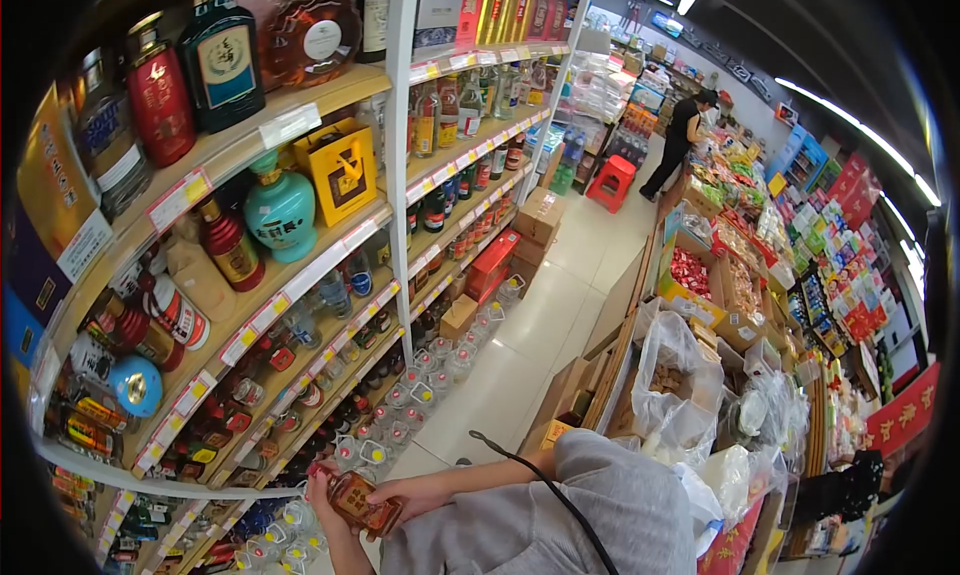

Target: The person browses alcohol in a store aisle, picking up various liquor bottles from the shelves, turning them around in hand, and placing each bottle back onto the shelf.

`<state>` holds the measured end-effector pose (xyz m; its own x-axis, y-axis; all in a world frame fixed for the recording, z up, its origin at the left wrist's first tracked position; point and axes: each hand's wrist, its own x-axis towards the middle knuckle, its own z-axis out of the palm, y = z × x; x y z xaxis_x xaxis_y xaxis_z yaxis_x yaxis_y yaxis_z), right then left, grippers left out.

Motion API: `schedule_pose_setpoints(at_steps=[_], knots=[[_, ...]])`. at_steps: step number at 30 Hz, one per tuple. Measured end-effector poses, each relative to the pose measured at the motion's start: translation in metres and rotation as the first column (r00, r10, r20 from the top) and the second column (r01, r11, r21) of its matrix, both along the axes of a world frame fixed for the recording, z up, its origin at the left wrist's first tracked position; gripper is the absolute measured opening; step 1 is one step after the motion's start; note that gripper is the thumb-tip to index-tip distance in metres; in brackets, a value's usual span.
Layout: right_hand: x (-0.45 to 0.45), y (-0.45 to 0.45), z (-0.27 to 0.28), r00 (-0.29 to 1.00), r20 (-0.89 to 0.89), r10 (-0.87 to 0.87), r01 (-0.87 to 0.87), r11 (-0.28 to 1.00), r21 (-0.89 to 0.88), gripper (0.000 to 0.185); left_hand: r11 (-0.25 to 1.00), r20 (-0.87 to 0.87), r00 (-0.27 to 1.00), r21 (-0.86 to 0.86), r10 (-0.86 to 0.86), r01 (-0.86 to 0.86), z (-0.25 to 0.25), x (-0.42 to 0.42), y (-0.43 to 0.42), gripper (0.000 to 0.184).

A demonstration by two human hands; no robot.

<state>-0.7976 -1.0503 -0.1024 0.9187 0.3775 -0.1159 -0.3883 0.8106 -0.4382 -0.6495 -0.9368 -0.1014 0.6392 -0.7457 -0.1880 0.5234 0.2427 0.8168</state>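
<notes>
An amber bottle (362, 505) with a label is held low in front of the shelves, tilted. My left hand (322, 487) is around its upper end, near the red cap. My right hand (412, 499) grips its lower part from the right, thumb on the glass. The fingers behind the bottle are hidden. Large clear jugs (345, 450) with handles stand on the floor just beyond the bottle.
Shelves (340, 245) of bottles line the left side. A tiled aisle (520, 345) runs ahead to a red stool (612, 184) and a person in dark clothes (683, 140). Crates with packaged goods and plastic bags (680, 370) stand along the right.
</notes>
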Motion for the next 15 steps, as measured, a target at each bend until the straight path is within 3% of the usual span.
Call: schedule_pose_setpoints(at_steps=[2, 3, 7, 10, 15], knots=[[0.003, 0.005, 0.023, 0.997, 0.053, 0.048, -0.054, 0.992, 0.113, 0.058, 0.995, -0.069, 0.996, -0.089, -0.05, 0.044, 0.005, 0.005, 0.013, 0.027], [0.005, 0.006, 0.027, 0.994, 0.081, 0.071, -0.084, 0.983, 0.165, 0.057, 0.968, -0.023, 0.995, -0.234, -0.098, 0.09, 0.01, 0.006, 0.013, 0.032], [0.012, 0.015, 0.021, 0.997, 0.016, 0.072, -0.074, 0.979, 0.191, 0.059, 0.959, -0.294, 0.95, -0.283, -0.104, 0.017, 0.044, -0.009, 0.012, 0.037], [0.015, 0.013, 0.021, 0.997, 0.006, 0.082, -0.082, 0.975, 0.209, 0.058, 0.954, -0.266, 0.956, -0.298, -0.12, 0.036, 0.044, -0.012, 0.013, 0.035], [0.009, 0.009, 0.039, 0.995, 0.043, 0.086, -0.095, 0.953, 0.289, 0.057, 0.929, -0.219, 0.932, -0.302, -0.288, 0.215, 0.035, -0.008, 0.006, 0.034]])
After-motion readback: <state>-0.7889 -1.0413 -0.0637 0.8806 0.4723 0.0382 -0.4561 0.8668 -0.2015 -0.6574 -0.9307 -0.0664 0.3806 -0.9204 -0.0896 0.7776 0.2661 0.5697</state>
